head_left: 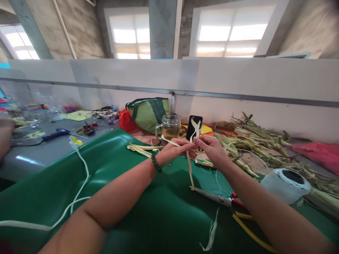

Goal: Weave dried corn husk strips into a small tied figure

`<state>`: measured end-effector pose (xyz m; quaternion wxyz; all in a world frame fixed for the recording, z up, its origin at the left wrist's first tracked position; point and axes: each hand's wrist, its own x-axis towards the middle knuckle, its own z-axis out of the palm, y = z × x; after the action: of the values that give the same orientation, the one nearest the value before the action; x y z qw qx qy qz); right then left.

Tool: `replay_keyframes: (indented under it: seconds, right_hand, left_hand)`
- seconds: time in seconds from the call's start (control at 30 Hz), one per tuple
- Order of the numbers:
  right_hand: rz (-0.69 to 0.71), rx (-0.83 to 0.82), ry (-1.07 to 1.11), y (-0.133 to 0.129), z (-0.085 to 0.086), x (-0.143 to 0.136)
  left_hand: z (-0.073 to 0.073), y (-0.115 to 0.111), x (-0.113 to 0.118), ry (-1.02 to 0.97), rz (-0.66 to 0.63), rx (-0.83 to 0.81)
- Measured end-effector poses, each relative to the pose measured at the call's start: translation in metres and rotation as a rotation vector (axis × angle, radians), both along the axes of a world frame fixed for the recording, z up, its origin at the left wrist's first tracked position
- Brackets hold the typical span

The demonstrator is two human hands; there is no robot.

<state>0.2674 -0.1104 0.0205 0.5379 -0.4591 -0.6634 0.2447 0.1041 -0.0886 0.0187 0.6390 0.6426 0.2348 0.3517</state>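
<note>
Pale husk strips [189,169] cross between my two hands above the green sheet [159,197]. My left hand [176,150], with a dark green bead bracelet at the wrist, pinches the strips from the left. From the right, my right hand [210,148] pinches them with thumb and finger, close to the left fingertips. One strip hangs down to the tip of the scissors [212,197], which lie on the sheet beneath my hands. Just behind the hands a dark phone [191,128] leans upright, with a glass mug [172,128] to its left.
Dry husks [254,137] are heaped at the right, near a white wrapped roll [287,185]. A green bag [150,114] stands against the partition. A white cord [82,173] crosses the sheet at left. Pliers [88,129] and a person's arm [5,135] are farther left.
</note>
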Motion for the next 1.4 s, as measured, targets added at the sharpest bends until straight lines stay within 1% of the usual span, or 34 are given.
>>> replay_keyframes:
  seconds: [0.1,0.23,0.33,0.4,0.43,0.5,0.6,0.63,0.67,0.73,0.8,0.87,1.0,1.1,1.2,1.27,1.33,1.4]
  right_hand:
    - [-0.036,0.093,-0.025,-0.003,0.001,-0.001]
    - [-0.090,0.190,-0.094,-0.008,0.001,-0.001]
    - [-0.181,0.184,-0.015,-0.004,0.003,0.005]
    - [-0.199,0.130,0.041,0.001,0.005,0.012]
    - [-0.180,0.084,0.053,0.002,0.007,0.015]
    - [-0.086,-0.061,0.034,0.004,0.010,0.019]
    - [0.155,-0.326,-0.128,0.001,0.012,0.019]
    - [0.229,-0.370,-0.184,-0.001,0.011,0.017]
    - [0.283,-0.380,-0.223,-0.002,0.009,0.014]
    - [0.324,-0.330,-0.257,-0.004,0.005,0.008]
    - [0.284,-0.253,-0.297,-0.005,0.001,0.003]
    - [0.198,-0.154,-0.417,-0.008,-0.003,-0.003]
    - [-0.032,0.112,-0.717,-0.020,-0.009,-0.016]
    - [-0.094,0.211,-0.809,-0.027,-0.013,-0.023]
    - [-0.103,0.290,-0.839,-0.029,-0.013,-0.023]
    - [-0.142,0.394,-0.800,-0.028,-0.009,-0.018]
    - [-0.231,0.526,-0.718,-0.025,-0.004,-0.011]
    - [-0.338,0.611,-0.641,-0.021,0.002,-0.004]
  left_hand:
    - [0.000,-0.001,0.001,0.012,0.004,-0.005]
    - [0.000,-0.001,0.001,0.039,0.004,0.043]
    - [0.000,0.001,0.000,0.046,0.000,0.042]
    - [-0.001,0.003,0.001,0.029,0.019,0.016]
    - [-0.002,0.005,0.001,0.017,0.033,-0.001]
    - [-0.003,0.007,0.001,-0.014,0.072,-0.033]
    - [-0.002,0.008,0.000,-0.065,0.136,-0.060]
    - [-0.001,0.008,-0.001,-0.079,0.144,-0.060]
    - [0.000,0.007,-0.001,-0.091,0.144,-0.053]
    - [0.003,0.006,-0.002,-0.105,0.135,-0.032]
    - [0.004,0.005,-0.003,-0.111,0.146,-0.025]
    - [0.004,0.006,-0.002,-0.123,0.197,-0.042]
    - [0.003,0.008,-0.001,-0.187,0.320,-0.075]
    - [0.003,0.011,-0.004,-0.198,0.320,-0.087]
    - [0.005,0.013,-0.008,-0.128,0.281,-0.063]
    - [0.006,0.013,-0.010,-0.052,0.248,0.006]
    - [0.008,0.010,-0.010,0.026,0.210,0.108]
    - [0.009,0.004,-0.008,0.083,0.173,0.179]
